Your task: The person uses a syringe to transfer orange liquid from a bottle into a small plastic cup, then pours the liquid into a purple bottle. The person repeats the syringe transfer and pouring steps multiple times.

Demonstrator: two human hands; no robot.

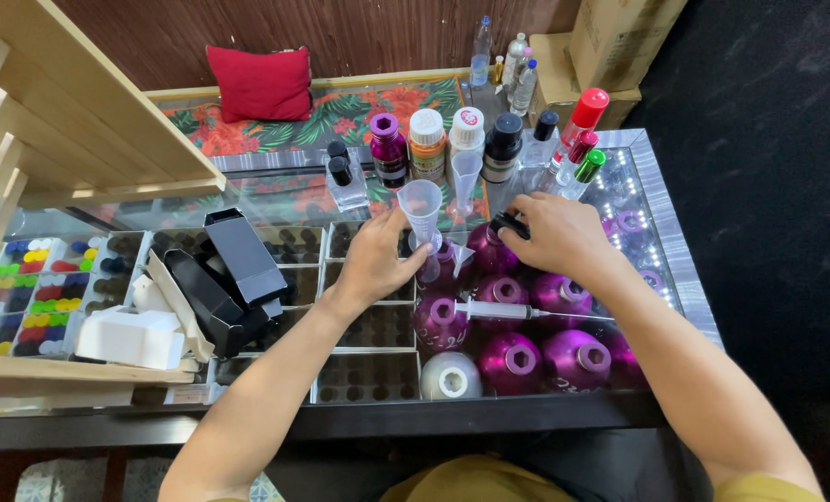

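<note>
A clear funnel [421, 209] is steadied by the left hand [375, 260] in the neck of a purple bottle [443, 265] at the rear of the cluster on the glass counter [657, 200]. A small black cap [511, 225] is pinched in the right hand [559, 234]. A syringe [498, 310] lies across the bottles. Judged step: filling and capping — the funnel must be lifted clear before the cap can be seated.
</note>
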